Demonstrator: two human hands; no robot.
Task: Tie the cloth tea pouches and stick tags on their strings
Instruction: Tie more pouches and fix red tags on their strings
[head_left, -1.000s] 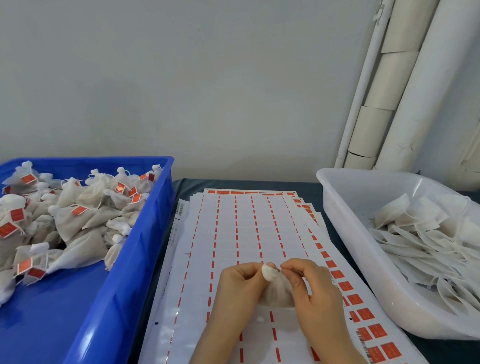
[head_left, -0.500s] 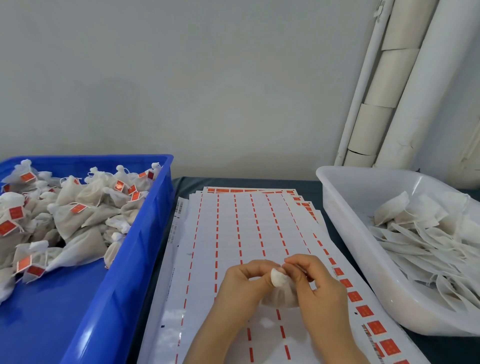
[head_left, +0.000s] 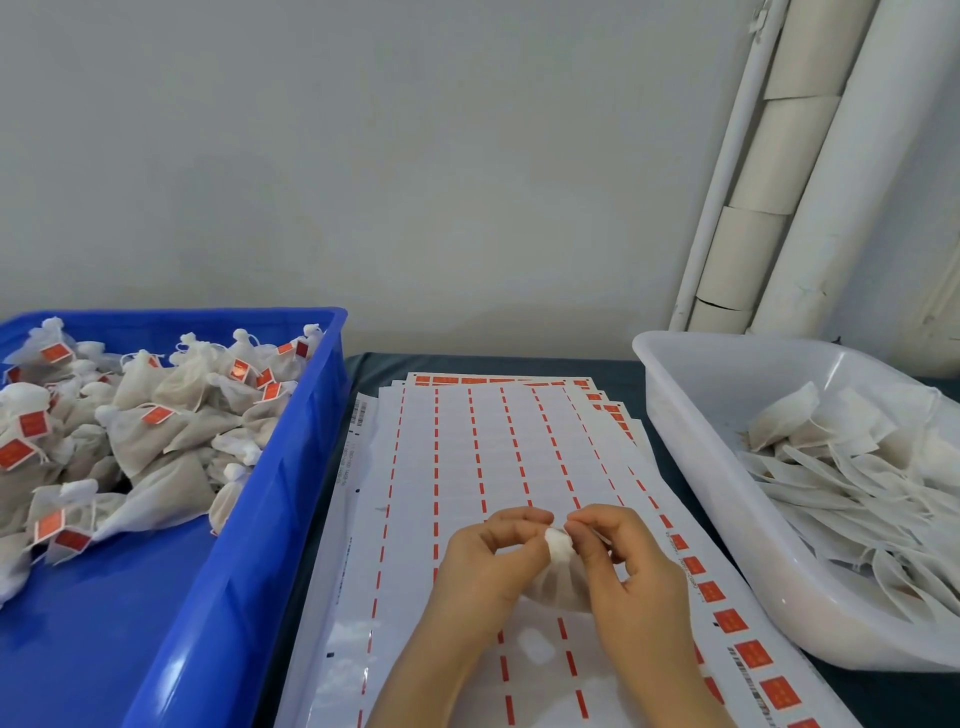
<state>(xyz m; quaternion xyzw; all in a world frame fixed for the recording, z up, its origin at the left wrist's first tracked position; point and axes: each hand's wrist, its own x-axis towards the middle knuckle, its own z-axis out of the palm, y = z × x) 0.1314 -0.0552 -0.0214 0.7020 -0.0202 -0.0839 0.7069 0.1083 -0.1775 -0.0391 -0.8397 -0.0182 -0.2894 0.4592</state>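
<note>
A small white cloth tea pouch (head_left: 558, 577) is held over the sticker sheets, its gathered neck pointing up. My left hand (head_left: 488, 566) grips the pouch from the left, and my right hand (head_left: 623, 566) pinches at its neck from the right. The pouch's string is too thin to make out. Under my hands lie white sticker sheets (head_left: 467, 467), mostly peeled, with red tags (head_left: 730, 621) left along the right edge.
A blue crate (head_left: 270, 493) on the left holds several tied pouches with red tags (head_left: 156, 415). A white tub (head_left: 727, 493) on the right holds several flat untied pouches (head_left: 841, 467). White pipes (head_left: 779, 156) run up the wall behind it.
Both hands and the pouch have drifted slightly right and down over the sheets; the fingers keep working at the pouch's neck.
</note>
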